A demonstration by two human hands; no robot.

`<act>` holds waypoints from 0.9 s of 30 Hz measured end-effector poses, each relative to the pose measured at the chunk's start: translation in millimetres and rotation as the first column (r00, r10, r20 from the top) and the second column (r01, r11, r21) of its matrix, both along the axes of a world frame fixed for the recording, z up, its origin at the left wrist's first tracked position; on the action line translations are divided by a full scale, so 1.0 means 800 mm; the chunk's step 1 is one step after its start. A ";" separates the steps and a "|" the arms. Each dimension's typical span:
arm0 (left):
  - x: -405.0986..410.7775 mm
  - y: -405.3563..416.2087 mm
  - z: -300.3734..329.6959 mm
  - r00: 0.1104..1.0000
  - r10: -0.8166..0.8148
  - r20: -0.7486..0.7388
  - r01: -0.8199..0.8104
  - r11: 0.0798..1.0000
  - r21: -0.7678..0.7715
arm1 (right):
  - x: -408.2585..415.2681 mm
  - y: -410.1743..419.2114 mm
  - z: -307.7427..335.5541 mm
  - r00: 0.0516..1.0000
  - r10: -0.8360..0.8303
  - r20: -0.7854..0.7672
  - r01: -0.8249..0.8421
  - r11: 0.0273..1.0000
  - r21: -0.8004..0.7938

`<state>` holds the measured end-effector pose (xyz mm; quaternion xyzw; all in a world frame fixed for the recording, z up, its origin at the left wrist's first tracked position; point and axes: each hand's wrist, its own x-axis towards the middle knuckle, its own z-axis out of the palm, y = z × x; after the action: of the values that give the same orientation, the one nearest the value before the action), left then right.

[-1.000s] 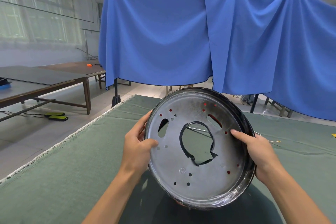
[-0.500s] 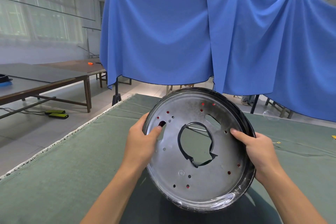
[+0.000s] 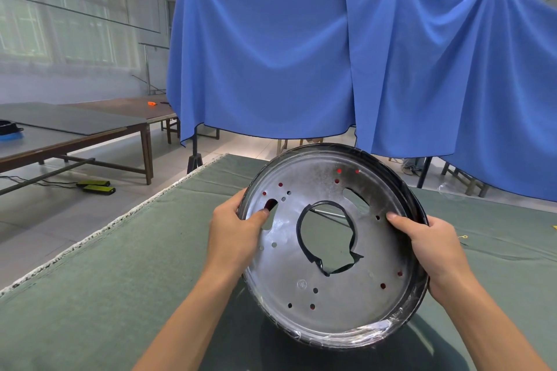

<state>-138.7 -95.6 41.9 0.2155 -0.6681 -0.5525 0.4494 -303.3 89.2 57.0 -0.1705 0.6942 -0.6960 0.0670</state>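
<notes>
I hold a round grey metal disc (image 3: 346,295) with a raised black rim, tilted up towards me above the green felt-covered table (image 3: 105,280). Its face is dull and scuffed, and pierced by small round holes, some of which show red. It also has two oval slots and one large, ragged, black-edged opening in the middle. Crinkled clear film clings to the rim's lowest edge.

My left hand (image 3: 233,232) grips the disc's left rim, with the thumb pressed on the face just below one slot and the fingers curled behind. My right hand (image 3: 434,247) clasps the right rim in the same way, with the thumb flat on the face.

Through the disc's middle opening, a thin metal rod (image 3: 328,214) lies on the felt. Beyond the disc a large blue cloth (image 3: 271,69) hangs in folds and blocks the room behind it. Left of the disc stand brown wooden tables (image 3: 90,132), with two yellow-and-black boxes (image 3: 96,187) on the floor beside them.
</notes>
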 end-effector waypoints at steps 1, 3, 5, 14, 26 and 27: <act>-0.001 0.000 0.000 1.000 -0.002 0.003 0.002 1.000 -0.007 | 0.000 0.001 0.001 1.000 0.012 0.020 -0.012 1.000 0.001; -0.002 0.001 -0.001 1.000 -0.009 0.004 0.009 1.000 -0.014 | 0.001 0.002 0.004 0.997 0.036 0.063 -0.036 0.999 -0.001; -0.003 0.001 -0.002 1.000 -0.013 0.005 0.013 1.000 -0.015 | 0.001 0.004 0.007 0.995 0.052 0.090 -0.052 0.999 -0.001; -0.002 -0.001 -0.001 1.000 0.001 -0.002 -0.001 1.000 0.011 | 0.002 0.002 0.005 0.998 0.032 0.057 -0.032 0.999 -0.002; -0.001 0.001 0.002 1.000 -0.008 -0.014 0.008 1.000 0.022 | 0.001 0.001 0.002 0.999 0.018 0.039 -0.018 1.000 0.010; -0.001 0.001 0.002 1.000 -0.007 -0.014 0.007 1.000 0.020 | 0.001 0.001 0.003 0.999 0.016 0.038 -0.017 1.000 0.010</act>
<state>-139.3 -94.7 43.4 0.2136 -0.6602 -0.5623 0.4498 -302.5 90.2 59.1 -0.1625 0.6951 -0.6949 0.0868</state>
